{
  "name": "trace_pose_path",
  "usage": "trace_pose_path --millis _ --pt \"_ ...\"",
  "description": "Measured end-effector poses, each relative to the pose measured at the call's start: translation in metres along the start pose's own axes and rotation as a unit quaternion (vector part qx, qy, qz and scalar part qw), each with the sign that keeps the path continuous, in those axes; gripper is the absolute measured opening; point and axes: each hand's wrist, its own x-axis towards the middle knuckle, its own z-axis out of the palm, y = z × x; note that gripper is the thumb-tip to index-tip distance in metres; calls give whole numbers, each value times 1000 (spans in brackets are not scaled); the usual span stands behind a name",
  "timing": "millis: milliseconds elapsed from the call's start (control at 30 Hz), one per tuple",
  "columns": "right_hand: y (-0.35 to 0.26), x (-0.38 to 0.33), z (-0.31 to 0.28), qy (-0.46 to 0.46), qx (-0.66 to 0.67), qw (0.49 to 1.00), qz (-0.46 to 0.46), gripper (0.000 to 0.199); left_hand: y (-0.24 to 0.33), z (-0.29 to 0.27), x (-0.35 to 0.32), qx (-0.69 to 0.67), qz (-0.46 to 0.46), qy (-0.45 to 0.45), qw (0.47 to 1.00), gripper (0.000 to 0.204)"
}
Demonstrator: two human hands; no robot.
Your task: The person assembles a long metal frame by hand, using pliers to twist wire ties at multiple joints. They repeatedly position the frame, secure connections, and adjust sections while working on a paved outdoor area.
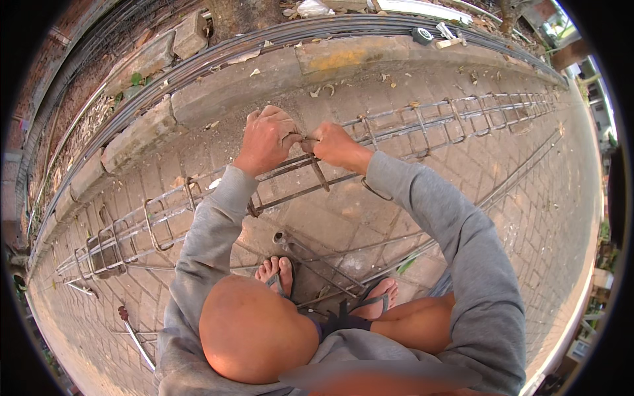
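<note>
A long rebar cage (pixel 422 129) of steel bars with square stirrups runs from the lower left to the upper right in front of me. My left hand (pixel 266 140) is closed at the cage's far bar, its fingertips pinched around a thin dark wire (pixel 300 138). Just to its right, my right hand (pixel 338 149) is closed on the same wire, thumb and forefinger pressed together. The wire lies at the top of a stirrup (pixel 319 173) that stands between the bars. Fingers hide part of the wire and the joint behind it.
Along the kerb (pixel 244 82) lies a bundle of long steel bars (pixel 284 32). A tape measure (pixel 422 35) and a hammer (pixel 449 41) rest there. Loose rods and a pipe (pixel 280 237) lie by my feet. A red-ended metal tool (pixel 136 336) is at the lower left.
</note>
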Motion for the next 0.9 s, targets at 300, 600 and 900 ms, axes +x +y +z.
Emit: trace_pose_path --millis 300,600,900 --pt "-2 4 3 35 -21 998 -45 23 9 11 33 -17 -163 -40 986 12" --pt "10 10 -7 -66 178 982 -4 18 64 63 -42 -17 -241 226 944 44" --pt "1 12 -21 -77 21 996 -27 17 75 77 -40 31 -242 214 946 58"
